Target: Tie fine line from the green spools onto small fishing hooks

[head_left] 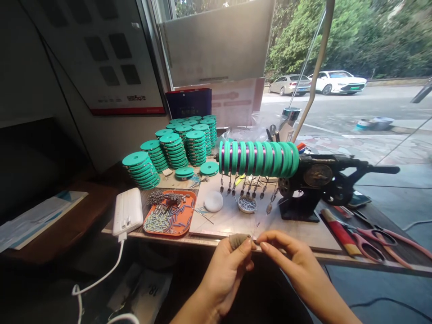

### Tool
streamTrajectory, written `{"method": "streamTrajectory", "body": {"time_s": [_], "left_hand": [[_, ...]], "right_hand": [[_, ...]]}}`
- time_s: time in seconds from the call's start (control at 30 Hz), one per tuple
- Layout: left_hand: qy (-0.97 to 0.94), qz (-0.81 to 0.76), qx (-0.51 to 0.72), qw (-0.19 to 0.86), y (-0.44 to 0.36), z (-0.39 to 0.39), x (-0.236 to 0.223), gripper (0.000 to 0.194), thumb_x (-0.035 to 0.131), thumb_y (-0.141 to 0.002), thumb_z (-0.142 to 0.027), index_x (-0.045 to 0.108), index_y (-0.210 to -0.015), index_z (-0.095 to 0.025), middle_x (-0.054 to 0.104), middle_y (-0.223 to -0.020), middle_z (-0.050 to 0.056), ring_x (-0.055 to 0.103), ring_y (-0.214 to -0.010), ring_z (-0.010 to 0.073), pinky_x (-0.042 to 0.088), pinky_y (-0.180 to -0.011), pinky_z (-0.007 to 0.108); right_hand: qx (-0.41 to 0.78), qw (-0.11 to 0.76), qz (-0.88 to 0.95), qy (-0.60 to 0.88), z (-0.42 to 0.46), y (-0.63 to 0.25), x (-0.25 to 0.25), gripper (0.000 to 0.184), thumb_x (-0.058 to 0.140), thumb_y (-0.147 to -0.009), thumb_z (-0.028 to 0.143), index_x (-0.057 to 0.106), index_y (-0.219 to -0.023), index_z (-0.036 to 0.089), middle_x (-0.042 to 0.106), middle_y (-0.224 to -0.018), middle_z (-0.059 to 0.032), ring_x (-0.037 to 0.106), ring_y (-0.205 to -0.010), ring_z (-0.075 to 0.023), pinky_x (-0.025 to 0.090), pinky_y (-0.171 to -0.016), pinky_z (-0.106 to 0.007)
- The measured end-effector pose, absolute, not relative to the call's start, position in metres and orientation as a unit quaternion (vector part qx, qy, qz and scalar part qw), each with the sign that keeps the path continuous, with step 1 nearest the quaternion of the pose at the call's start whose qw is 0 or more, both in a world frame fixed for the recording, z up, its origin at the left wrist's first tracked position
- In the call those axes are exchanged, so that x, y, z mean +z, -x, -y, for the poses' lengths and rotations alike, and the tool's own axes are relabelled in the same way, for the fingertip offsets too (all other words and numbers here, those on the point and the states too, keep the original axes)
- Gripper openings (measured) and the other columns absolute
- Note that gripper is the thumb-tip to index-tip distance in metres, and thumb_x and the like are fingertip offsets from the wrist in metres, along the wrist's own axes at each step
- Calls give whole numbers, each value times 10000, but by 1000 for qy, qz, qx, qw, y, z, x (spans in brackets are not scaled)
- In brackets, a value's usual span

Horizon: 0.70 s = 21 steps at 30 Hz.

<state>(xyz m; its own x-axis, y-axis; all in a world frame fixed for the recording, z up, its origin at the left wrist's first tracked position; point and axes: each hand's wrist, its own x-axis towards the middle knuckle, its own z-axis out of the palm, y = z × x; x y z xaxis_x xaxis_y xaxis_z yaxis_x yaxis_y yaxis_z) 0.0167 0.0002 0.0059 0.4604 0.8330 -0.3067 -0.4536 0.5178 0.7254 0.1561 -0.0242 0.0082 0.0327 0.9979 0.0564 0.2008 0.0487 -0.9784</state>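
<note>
My left hand [224, 270] is closed in a pinch at the table's front edge, a grey-brown wrap [236, 241] around its index finger. My right hand [293, 260] pinches just beside it, thumb and forefinger together. Between the two sets of fingertips is something small and dark, too tiny to name. Beyond my hands, a row of green spools [266, 159] wound with purple line sits on a hand-cranked winder [315, 175]. Several small metal pieces [248, 193] dangle beneath the spools. Below them stands a small bowl of grey beads [247, 204].
An orange tray [194, 211] of small tubes and metal parts lies left, beside a white power bank [127, 211] with a cable. Stacked green spools [173, 150] stand behind. A white round lid [213, 201] lies mid-table. Scissors [369, 245] and a red-handled tool [339, 229] lie right.
</note>
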Motion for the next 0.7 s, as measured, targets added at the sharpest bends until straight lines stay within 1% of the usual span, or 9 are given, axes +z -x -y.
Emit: {"method": "streamTrajectory", "body": {"time_s": [0.1,0.2,0.37,0.43,0.53,0.6,0.67,0.7], "left_hand": [[-272,-332,403,808,-16,2,6,216,715,-672,-303,636,-672,-102,463,-610,-13,349,-553,58,293,-540,182],[-273,-339,409,802,-15,2,5,211,715,-673,-305,635,-670,-110,457,-602,-19,344,-556,60,297,-550,184],[-314,-344,421,778,-16,2,2,225,694,-694,-326,629,-670,-112,423,-561,-35,300,-533,59,264,-528,189],[-338,-358,427,758,-15,3,0,237,689,-698,-337,623,-668,-111,426,-564,-34,297,-535,60,255,-523,191],[-391,-379,414,729,-11,3,0,247,665,-718,-354,617,-683,-115,452,-570,-28,340,-546,69,274,-535,198],[-422,-386,399,717,-5,2,2,215,666,-716,-332,630,-743,-122,531,-636,-4,428,-605,92,328,-593,209],[-441,-393,394,704,0,-1,6,220,688,-687,-277,641,-855,-141,611,-805,36,512,-760,142,371,-711,240],[-452,-395,393,697,2,-2,8,255,694,-673,-248,641,-903,-152,623,-886,48,522,-835,164,371,-762,255]], "right_hand": [[520,486,483,510,19,-152,7,238,618,-737,405,635,-805,177,651,-788,-35,598,-779,-182,469,-734,-277],[566,489,445,492,15,-149,7,246,663,-699,404,638,-786,176,641,-761,-23,589,-757,-170,463,-723,-265],[578,496,433,482,11,-146,9,249,692,-667,400,631,-741,170,610,-711,-6,554,-693,-141,447,-676,-239],[574,496,445,477,10,-145,9,234,686,-678,386,619,-714,165,589,-687,2,532,-676,-128,437,-666,-225],[582,489,463,456,11,-146,9,227,637,-729,392,589,-718,170,560,-670,12,517,-652,-119,434,-636,-218],[564,484,488,458,14,-148,10,226,598,-759,400,576,-731,177,554,-683,11,521,-664,-126,435,-634,-223],[516,475,528,479,15,-150,12,230,565,-781,404,571,-731,180,558,-703,4,525,-690,-140,432,-652,-235],[488,469,550,490,16,-152,13,235,549,-790,405,568,-726,180,559,-709,-1,526,-699,-146,430,-660,-244]]}}
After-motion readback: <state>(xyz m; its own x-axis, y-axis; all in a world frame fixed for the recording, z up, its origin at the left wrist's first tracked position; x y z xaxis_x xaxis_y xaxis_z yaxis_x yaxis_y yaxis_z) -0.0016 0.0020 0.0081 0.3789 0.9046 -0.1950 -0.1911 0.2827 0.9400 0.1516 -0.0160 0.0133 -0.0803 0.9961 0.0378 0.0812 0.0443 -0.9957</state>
